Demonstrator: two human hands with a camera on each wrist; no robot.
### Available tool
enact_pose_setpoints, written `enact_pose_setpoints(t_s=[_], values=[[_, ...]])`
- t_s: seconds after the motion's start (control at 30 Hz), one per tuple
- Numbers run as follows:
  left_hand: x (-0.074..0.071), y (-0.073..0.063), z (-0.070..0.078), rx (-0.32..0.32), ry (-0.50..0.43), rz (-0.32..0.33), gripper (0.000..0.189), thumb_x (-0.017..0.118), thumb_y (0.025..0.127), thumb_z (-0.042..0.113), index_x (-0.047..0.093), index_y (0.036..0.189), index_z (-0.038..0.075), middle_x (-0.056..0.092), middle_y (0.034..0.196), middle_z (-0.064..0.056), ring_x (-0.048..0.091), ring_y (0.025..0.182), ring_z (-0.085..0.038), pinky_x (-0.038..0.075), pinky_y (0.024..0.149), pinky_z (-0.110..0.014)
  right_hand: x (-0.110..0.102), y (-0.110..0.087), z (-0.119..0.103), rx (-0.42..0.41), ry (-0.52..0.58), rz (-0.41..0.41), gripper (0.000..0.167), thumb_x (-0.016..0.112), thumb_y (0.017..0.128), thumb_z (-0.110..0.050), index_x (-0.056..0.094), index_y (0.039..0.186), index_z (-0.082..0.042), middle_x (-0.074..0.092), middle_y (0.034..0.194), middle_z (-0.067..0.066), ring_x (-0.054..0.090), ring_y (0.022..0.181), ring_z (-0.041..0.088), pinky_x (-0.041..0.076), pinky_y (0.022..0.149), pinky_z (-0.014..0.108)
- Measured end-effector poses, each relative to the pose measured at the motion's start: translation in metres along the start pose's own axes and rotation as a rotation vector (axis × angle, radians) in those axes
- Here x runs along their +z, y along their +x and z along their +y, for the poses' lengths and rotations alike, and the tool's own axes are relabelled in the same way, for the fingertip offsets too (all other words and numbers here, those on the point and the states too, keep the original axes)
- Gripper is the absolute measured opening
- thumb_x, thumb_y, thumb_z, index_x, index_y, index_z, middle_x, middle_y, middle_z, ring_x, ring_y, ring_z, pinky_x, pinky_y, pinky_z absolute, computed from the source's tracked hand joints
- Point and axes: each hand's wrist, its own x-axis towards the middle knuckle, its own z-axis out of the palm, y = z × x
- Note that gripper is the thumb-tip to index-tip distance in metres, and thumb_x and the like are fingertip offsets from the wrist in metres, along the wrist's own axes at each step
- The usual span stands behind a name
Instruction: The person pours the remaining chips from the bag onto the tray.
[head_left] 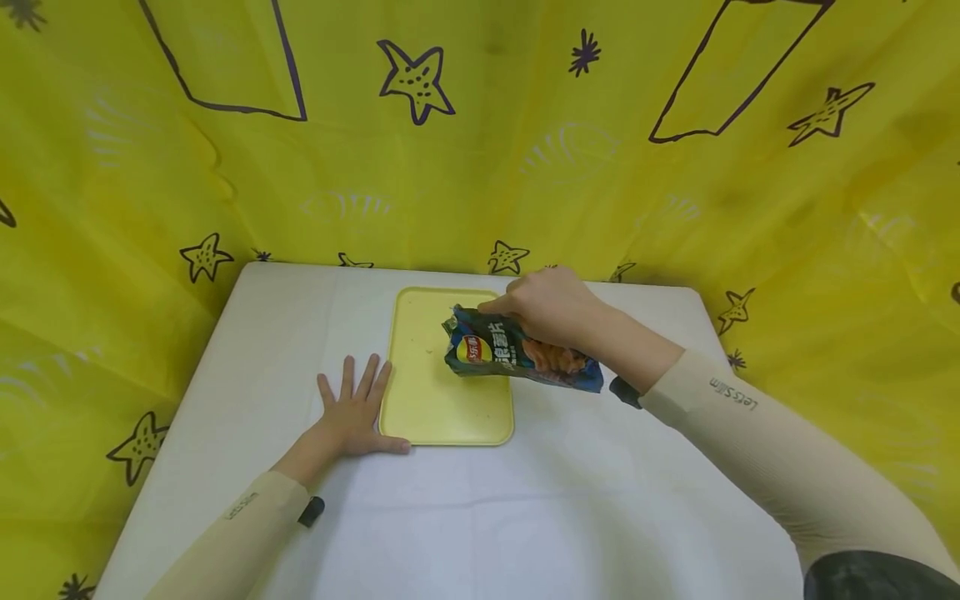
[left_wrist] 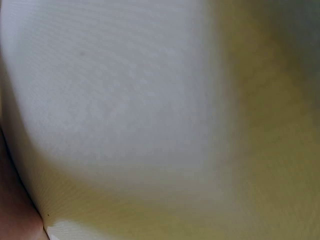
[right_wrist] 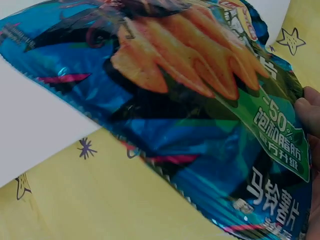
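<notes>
Sleeves [head_left: 780,462] in beige, marked with small dark lettering, reach in over a white table [head_left: 465,533]. The left hand [head_left: 356,421] rests on it, fingers straight and spread wide, holding nothing; its thumb lies at the near left corner of a yellow tray [head_left: 431,408] and its forefinger is at the left rim. Over the tray's right side slants a blue and dark green snack packet [head_left: 495,346], its ragged left end above the tray, its right end jutting past the rim. Whether its underside touches the tray, I cannot tell. The right hand [head_left: 551,308] grips the packet by its far long edge, near the middle, forefinger pointing toward the ragged end; most of the packet lies on the near side of that grip. The right wrist view shows wavy crisps printed on it. Beyond the table hangs a yellow curtain [head_left: 480,167] drawn with dark stars.
</notes>
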Motion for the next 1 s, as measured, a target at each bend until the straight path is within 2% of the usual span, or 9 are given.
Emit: enact_pose_setpoints(t_s=[0.47, 0.53, 0.77, 1.0], values=[[-0.0024, -0.0007, 0.0018, 0.005, -0.016, 0.0, 0.146, 0.055, 0.058, 0.097, -0.001, 0.161, 0.011, -0.012, 0.167, -0.017, -0.021, 0.146, -0.052, -0.017, 0.099, -0.081, -0.0005, -0.0032, 0.0003, 0.017, 0.006, -0.018, 0.048, 0.05, 0.099, -0.007, 0.068, 0.127, -0.043, 0.067, 0.076, -0.004, 0.046, 0.054, 0.016, 0.036, 0.044, 0.029], [-0.0004, 0.0002, 0.0012, 0.003, -0.014, 0.002, 0.146, 0.053, 0.058, 0.098, -0.002, 0.161, 0.011, -0.013, 0.167, -0.016, -0.022, 0.146, -0.052, -0.02, 0.099, -0.08, 0.0004, -0.004, 0.0004, 0.022, 0.006, -0.023, 0.05, 0.05, 0.098, -0.006, 0.068, 0.127, -0.043, 0.066, 0.075, -0.005, 0.047, 0.054, 0.016, 0.036, 0.044, 0.029], [-0.0026, -0.0021, 0.0008, 0.002, -0.007, -0.003, 0.146, 0.054, 0.058, 0.097, -0.002, 0.161, 0.01, -0.012, 0.167, -0.017, -0.02, 0.146, -0.052, -0.015, 0.1, -0.081, 0.0004, -0.0043, -0.0006, 0.034, 0.016, -0.021, 0.052, 0.049, 0.098, -0.003, 0.068, 0.127, -0.042, 0.067, 0.078, -0.004, 0.048, 0.055, 0.016, 0.035, 0.044, 0.029], [0.0, 0.0006, -0.0004, 0.001, -0.008, -0.006, 0.147, 0.051, 0.057, 0.099, -0.003, 0.161, 0.012, -0.014, 0.167, -0.016, -0.023, 0.146, -0.051, -0.018, 0.099, -0.08, -0.0031, -0.0045, -0.0021, 0.028, 0.024, -0.027, 0.052, 0.049, 0.098, -0.003, 0.068, 0.128, -0.041, 0.065, 0.075, -0.005, 0.047, 0.056, 0.016, 0.035, 0.044, 0.028]])
